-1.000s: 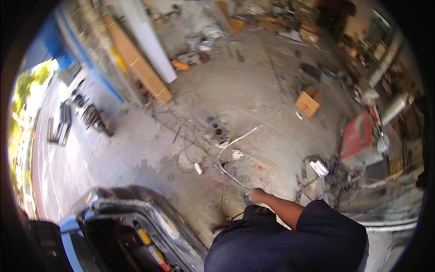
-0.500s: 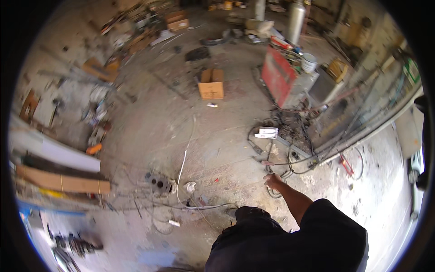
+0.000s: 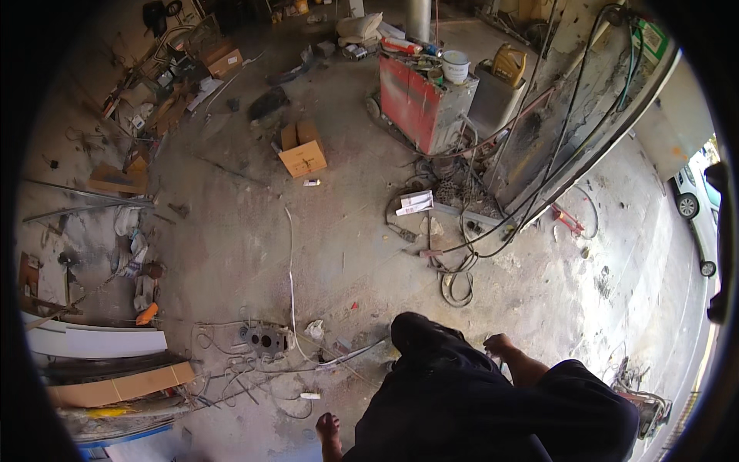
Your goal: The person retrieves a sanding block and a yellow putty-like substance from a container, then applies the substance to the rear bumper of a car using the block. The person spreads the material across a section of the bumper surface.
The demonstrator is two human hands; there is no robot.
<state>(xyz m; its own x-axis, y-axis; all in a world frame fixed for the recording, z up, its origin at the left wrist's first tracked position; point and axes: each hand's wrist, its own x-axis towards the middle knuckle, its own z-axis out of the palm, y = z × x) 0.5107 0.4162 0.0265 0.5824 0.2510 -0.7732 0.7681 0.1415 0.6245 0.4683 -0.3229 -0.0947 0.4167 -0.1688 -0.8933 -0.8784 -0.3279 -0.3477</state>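
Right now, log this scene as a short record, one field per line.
left hand: beside the body, no object visible in it
right hand: same
floor near left hand: small white object
floor ahead: open cardboard box, looped dark cable
cabinet: red side, white bucket on top
far right: white car

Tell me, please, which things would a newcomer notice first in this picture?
Most likely the cabinet with a red side, right of top centre, a white bucket on its top. Next come the open cardboard box on the floor to its left and the looped dark cables on the floor, nearer the viewer. The person's left hand is near the bottom edge, and the right hand sits farther up, right of centre.
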